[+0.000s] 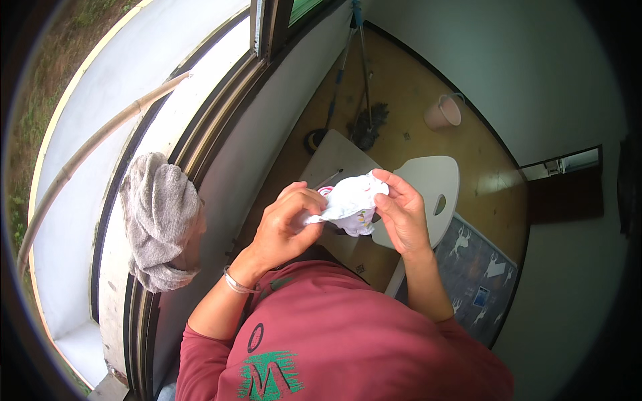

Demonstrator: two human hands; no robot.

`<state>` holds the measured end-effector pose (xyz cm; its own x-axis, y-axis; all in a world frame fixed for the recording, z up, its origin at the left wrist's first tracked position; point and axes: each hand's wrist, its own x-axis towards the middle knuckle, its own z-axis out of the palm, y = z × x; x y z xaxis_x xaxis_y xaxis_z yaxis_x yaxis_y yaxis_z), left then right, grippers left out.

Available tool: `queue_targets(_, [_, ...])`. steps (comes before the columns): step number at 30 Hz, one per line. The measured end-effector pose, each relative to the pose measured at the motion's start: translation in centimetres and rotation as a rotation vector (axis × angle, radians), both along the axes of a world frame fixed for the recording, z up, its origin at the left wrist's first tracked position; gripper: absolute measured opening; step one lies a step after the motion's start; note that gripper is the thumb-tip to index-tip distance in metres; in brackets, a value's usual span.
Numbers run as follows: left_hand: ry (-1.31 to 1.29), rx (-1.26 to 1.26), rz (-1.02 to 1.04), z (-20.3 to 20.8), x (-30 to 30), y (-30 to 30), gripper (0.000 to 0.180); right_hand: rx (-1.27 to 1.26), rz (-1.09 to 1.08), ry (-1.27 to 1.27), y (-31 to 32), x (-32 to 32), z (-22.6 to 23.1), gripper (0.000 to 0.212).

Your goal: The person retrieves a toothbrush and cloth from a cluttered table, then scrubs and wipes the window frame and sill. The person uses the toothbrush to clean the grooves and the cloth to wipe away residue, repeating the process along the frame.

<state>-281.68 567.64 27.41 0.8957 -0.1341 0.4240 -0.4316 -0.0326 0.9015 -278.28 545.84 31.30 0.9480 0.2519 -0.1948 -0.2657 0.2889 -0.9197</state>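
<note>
Both my hands hold a small white cloth garment [352, 202] with a pink trim and small coloured prints, in front of my chest. My left hand [289, 224] pinches its left edge with fingers curled. My right hand [401, 210] grips its right side, thumb and fingertips on the fabric. A silver bangle [235, 282] sits on my left wrist. I wear a dark red long-sleeved shirt [334, 334].
A grey towel [160, 220] hangs over the window sill at my left. A white plastic chair [431, 187] stands below my hands. A pink bucket [443, 111], a mop and a broom [364, 120] stand on the wooden floor. A grey patterned mat [475, 267] lies at right.
</note>
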Motion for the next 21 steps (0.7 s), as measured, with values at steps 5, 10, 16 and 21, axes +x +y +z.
queue_targets(5, [0.251, -0.342, 0.055, -0.7, -0.8, 0.1, 0.012, -0.115, 0.106, -0.085, 0.2, -0.1, 0.1, 0.05])
queue_targets(10, [0.248, -0.371, 0.171, 0.7, 0.6, -0.2, 0.012, -0.201, 0.202, -0.152, -0.1, -0.4, -0.1, 0.058])
queue_targets(16, [0.454, -0.364, 0.285, 0.3, 2.5, 0.1, 0.01, -0.195, 0.196, -0.195, -1.1, -0.6, -0.3, 0.064])
queue_targets(21, [0.54, -0.369, 0.277, -1.6, 2.2, -0.9, 0.02, -0.16, 0.155, -0.116, -1.5, -1.0, 0.0, 0.065])
